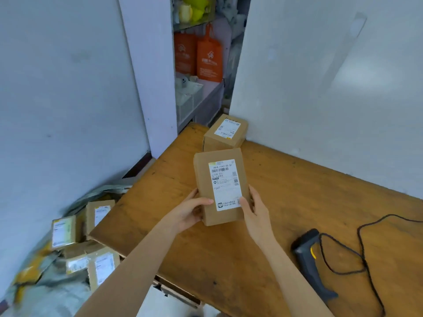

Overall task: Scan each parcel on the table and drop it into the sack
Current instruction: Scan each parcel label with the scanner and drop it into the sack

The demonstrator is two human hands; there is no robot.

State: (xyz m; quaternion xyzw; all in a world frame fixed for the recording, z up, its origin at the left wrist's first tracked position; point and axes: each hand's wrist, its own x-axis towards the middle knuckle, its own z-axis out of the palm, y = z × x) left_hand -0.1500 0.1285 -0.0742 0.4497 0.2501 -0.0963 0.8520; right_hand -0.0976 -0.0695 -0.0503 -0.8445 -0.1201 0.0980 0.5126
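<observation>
A brown cardboard parcel point(207, 170) with a white shipping label facing up is held over the wooden table point(286, 191). My left hand point(190, 211) grips its lower left edge and my right hand point(255, 210) grips its lower right edge. A second labelled parcel point(225, 133) rests at the table's far corner. The black handheld scanner point(312, 259) lies on the table to my right, its cord looping beside it. The grey sack point(52, 280) lies open on the floor to the left, with several parcels inside.
White walls close in at the left and behind the table. Beyond a gap at the far corner stands a shelf with orange bags point(208, 58) and plush toys. The scanner cord point(366, 248) trails across the right of the table.
</observation>
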